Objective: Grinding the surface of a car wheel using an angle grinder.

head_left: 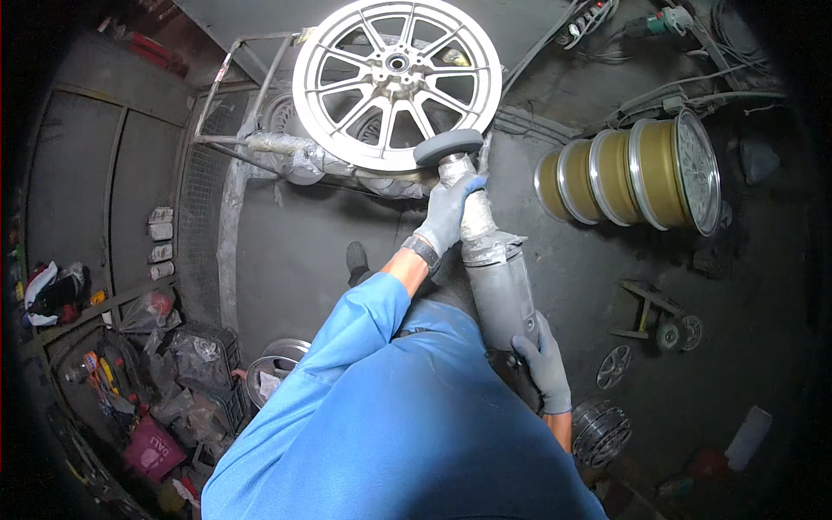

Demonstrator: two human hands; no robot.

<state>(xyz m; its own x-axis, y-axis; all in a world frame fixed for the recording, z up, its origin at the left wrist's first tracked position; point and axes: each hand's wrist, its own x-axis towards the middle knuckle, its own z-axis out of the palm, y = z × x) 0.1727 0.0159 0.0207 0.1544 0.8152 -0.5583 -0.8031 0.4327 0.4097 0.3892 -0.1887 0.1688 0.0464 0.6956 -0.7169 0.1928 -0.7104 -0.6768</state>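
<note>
Dim workshop, bright centre, dark vignetted fisheye edges.

I'm looking into a wheel-refinishing workshop: a silver alloy wheel point(397, 80) on a stand at twelve o'clock, gold rims point(637, 173) at two, probably tool clutter point(147, 381) at eight.

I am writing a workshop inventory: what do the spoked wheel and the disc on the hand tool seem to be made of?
Spoked wheel: probably cast metal, perhaps aluminium; pale silver, matte with dull glints.
Disc: probably felt, foam or rubber; grey, matte, no shine.
</note>
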